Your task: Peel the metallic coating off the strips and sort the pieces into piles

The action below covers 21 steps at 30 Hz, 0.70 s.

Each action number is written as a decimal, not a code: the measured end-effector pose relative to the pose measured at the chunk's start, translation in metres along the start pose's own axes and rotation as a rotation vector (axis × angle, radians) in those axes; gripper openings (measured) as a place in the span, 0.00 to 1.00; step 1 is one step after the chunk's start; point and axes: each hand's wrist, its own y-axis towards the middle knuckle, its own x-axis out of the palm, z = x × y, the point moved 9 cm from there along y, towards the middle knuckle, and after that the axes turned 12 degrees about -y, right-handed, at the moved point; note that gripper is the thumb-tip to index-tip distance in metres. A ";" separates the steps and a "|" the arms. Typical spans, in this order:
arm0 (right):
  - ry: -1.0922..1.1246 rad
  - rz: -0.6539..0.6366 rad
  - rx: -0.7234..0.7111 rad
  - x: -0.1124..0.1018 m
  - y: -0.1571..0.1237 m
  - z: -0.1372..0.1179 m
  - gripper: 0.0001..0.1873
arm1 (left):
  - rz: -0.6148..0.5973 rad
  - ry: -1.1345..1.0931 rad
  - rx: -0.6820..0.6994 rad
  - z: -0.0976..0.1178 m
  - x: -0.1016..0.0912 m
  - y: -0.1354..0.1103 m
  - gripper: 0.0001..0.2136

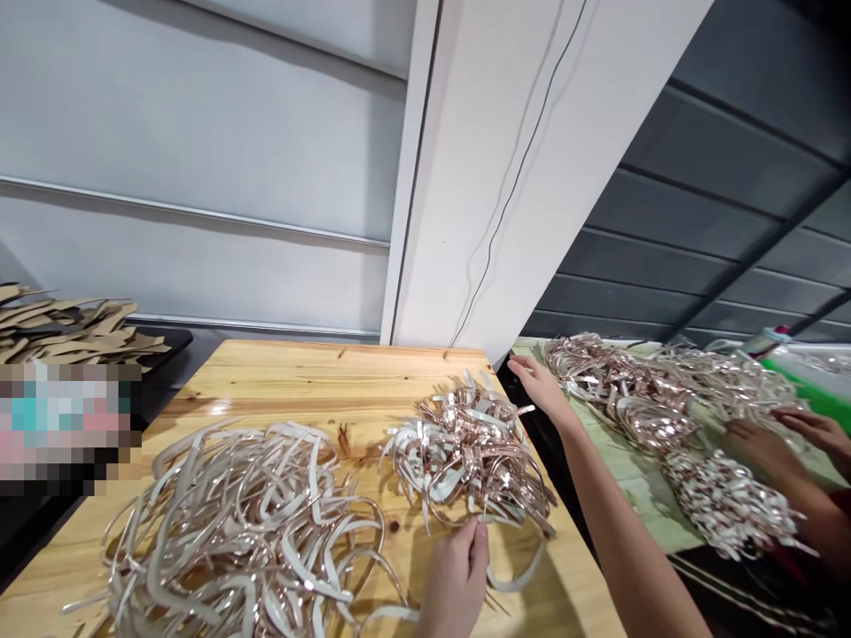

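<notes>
"What is way over on the left?"

"Flat brown cut pieces (pixel 66 332) lie in a heap on a dark desk (pixel 179 338), far to the left of the left grip (pixel 456 576). A blurry patch (pixel 66 425) hides what is just below them."

"What comes next?"

"A wooden desk (pixel 279 381) holds a big pile of thin strips (pixel 232 532). The strips are pale on one side and shiny pink metal on the other. This pile sits just left of the left grip."

"What is the left grip doing?"

"It is almost shut. Its thumb and fingers (pixel 473 545) pinch a pale strip (pixel 522 580) at the low edge of a smaller pile (pixel 469 461) of the same kind of strips. That pile is right above the grip, on the same desk."

"And the right grip?"

"The right grip (pixel 538 390) is open, with its fingers spread, and it has hold of nothing. It is by the far corner of the wooden desk, up and to the right of the smaller pile. A white post (pixel 505 177) with a thin black wire (pixel 525 168) stands above it."

"What is past that?"

"To the right of the right grip, more piles of strips (pixel 728 505) lie on a pale green mat (pixel 638 483). Another person's two hands (pixel 758 447) are at the piles on the far right."
</notes>
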 end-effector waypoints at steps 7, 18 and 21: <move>-0.036 -0.399 0.222 0.060 0.035 0.053 0.19 | 0.046 0.006 0.041 -0.014 0.003 0.004 0.25; -0.070 -0.856 0.325 0.097 0.039 0.075 0.18 | 0.061 0.009 0.032 -0.023 0.005 0.004 0.26; -0.065 -0.902 0.310 0.093 0.031 0.078 0.18 | 0.062 0.004 0.023 -0.021 0.004 0.004 0.26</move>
